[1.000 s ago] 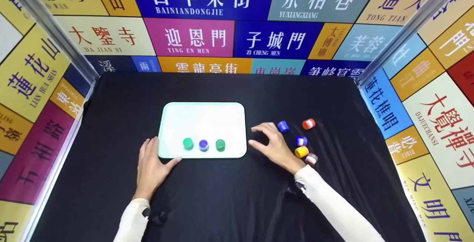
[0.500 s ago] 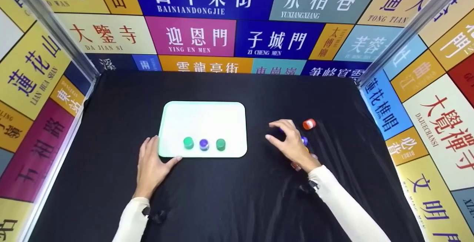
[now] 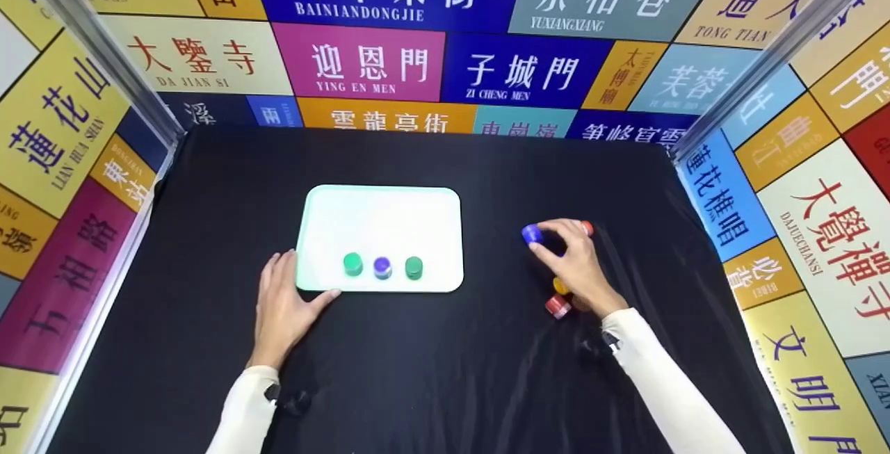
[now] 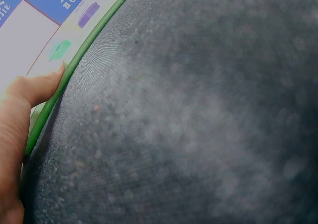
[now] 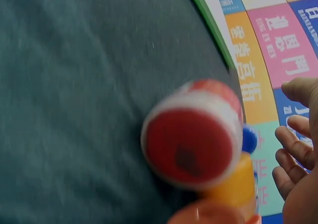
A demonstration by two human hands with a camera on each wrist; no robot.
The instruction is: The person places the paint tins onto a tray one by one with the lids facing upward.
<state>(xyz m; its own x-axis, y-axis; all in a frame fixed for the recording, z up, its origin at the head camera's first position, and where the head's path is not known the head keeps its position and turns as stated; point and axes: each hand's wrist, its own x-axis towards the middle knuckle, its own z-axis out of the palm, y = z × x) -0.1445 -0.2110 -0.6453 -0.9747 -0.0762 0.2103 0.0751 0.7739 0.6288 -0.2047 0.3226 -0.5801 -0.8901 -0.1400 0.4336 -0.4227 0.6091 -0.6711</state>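
Note:
A white tray [image 3: 382, 221] with a green rim bears two green paint jars [image 3: 353, 264] [image 3: 414, 268] and a purple jar [image 3: 382, 268] in a row near its front edge. My left hand [image 3: 284, 304] rests at its front left corner, the straight thumb over the rim in the left wrist view. On the right, my right hand [image 3: 573, 259] hovers over loose jars with fingers spread and loosely bent, holding nothing. Just beyond its fingertips is a blue jar [image 3: 532, 233]. A red jar [image 5: 189, 139] and a yellow jar [image 5: 236, 184] lie below the palm.
An orange-red jar [image 3: 588, 227] shows behind the right hand's fingers. The right hand and wrist partly cover other jars. Black cloth [image 3: 417, 370] covers the table, and lettered panels [image 3: 375, 61] wall it at the back and sides.
My right hand has drawn away from the tray to the right, first passing over the blue jar and then uncovering it. The red jar near the wrist has come into sight. My left hand stays put.

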